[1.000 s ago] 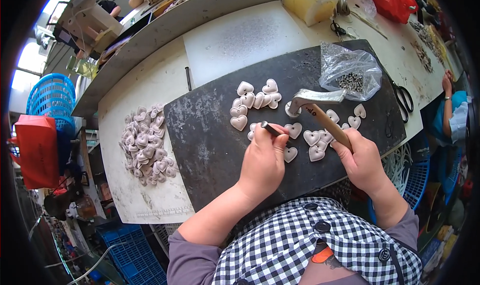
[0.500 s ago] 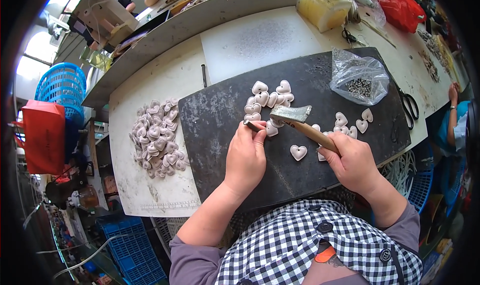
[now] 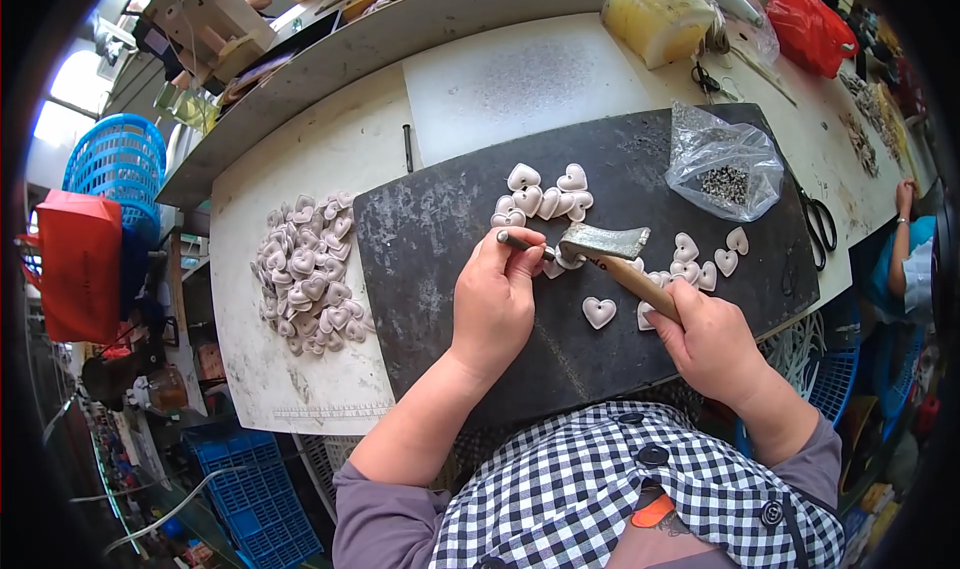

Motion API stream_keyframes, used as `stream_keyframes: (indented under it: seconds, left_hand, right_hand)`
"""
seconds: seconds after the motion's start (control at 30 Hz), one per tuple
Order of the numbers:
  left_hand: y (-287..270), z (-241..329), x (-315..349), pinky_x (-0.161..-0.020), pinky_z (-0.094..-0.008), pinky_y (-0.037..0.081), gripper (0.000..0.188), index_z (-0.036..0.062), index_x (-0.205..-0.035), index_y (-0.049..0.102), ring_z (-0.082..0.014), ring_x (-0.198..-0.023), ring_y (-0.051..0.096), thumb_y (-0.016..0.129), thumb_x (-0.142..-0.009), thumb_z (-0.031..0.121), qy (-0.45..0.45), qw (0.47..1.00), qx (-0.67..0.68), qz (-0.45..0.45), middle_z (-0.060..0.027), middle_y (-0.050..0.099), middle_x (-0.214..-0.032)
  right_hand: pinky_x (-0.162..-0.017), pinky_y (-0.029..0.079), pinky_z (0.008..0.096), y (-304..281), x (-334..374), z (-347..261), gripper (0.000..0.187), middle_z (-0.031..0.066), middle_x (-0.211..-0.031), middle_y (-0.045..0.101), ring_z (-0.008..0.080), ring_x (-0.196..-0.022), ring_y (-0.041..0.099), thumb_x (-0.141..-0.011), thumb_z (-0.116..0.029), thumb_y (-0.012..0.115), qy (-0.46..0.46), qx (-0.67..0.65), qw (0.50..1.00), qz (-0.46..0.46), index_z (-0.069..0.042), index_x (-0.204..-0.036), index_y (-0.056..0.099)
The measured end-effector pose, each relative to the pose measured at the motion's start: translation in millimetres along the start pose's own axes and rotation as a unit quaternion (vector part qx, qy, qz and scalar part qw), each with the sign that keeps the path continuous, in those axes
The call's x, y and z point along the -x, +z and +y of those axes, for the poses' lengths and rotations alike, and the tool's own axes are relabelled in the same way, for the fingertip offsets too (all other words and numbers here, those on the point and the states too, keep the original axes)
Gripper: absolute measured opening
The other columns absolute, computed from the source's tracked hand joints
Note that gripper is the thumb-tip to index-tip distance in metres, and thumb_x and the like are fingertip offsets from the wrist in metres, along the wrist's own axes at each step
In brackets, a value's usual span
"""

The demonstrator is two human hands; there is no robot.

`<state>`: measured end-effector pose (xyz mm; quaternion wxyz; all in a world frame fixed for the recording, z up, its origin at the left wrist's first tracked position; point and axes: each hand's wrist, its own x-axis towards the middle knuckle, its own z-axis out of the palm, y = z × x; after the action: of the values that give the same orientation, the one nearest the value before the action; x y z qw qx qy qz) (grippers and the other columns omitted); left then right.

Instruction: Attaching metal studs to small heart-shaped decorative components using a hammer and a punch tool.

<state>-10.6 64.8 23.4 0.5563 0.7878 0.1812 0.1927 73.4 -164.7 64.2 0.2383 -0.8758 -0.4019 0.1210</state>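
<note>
My left hand [image 3: 493,309] pinches a slim dark metal rod, like a punch [image 3: 515,241], tilted over the black work mat [image 3: 450,259]. In my right hand [image 3: 715,339] is a hammer [image 3: 636,283], gripped by its wooden handle. The metal hammer head hangs beside the far end of the punch; whether they touch I cannot tell. Under the hammer head, a pale pink padded heart [image 3: 552,268] is partly hidden. One heart with a small hole [image 3: 599,313] lies alone in front. Several more hearts [image 3: 549,203] cluster behind, and another group [image 3: 686,269] sits to the right.
A big heap of hearts [image 3: 305,274] lies on the white table at left. A clear plastic bag [image 3: 725,159] of small metal pieces rests on the mat's far right, near black-handled scissors [image 3: 820,219]. Another dark rod [image 3: 407,149] lies beside a white sheet [image 3: 520,89]. A person's arm [image 3: 902,229] shows at right.
The hammer head has shifted a little to the right and down. My left hand has turned the punch, which now points more to the right. The whole view has shifted slightly.
</note>
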Motion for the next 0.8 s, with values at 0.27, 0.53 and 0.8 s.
stream_keyframes:
  seconds: [0.27,0.53,0.8]
  left_hand:
    - [1,-8,-3,-0.068,-0.0363,0.053,0.018,0.0033,-0.098,0.059,-0.0266,-0.077,0.067,0.059,-0.085,-0.009,0.131,0.982,-0.131,-0.03,-0.0108,0.064,-0.088]
    - [-3,-8,-11,-0.074,-0.029,0.06,0.008,0.0021,-0.103,0.062,-0.0161,-0.082,0.073,0.054,-0.101,0.003,-0.034,0.999,-0.022,-0.021,-0.0094,0.073,-0.092]
    - [1,-7,-10,-0.067,-0.0312,0.057,0.01,0.0029,-0.099,0.061,-0.0203,-0.076,0.071,0.057,-0.092,-0.004,0.149,0.967,-0.207,-0.01,-0.0095,0.07,-0.086]
  right_hand:
    - [-0.057,0.052,0.0468,8,13,4,0.024,0.0166,-0.071,0.064,0.0379,-0.064,0.066,-0.094,-0.021,0.067,0.033,-0.012,0.999,-0.012,-0.003,-0.1,0.053]
    - [-0.057,0.053,0.0467,13,10,3,0.025,0.0172,-0.07,0.064,0.0374,-0.064,0.066,-0.095,-0.022,0.066,0.041,0.005,0.999,-0.012,-0.002,-0.098,0.051]
    - [-0.058,0.054,0.046,10,12,-1,0.025,0.0172,-0.073,0.065,0.0367,-0.066,0.067,-0.095,-0.023,0.066,0.034,0.023,0.999,-0.013,-0.002,-0.098,0.052]
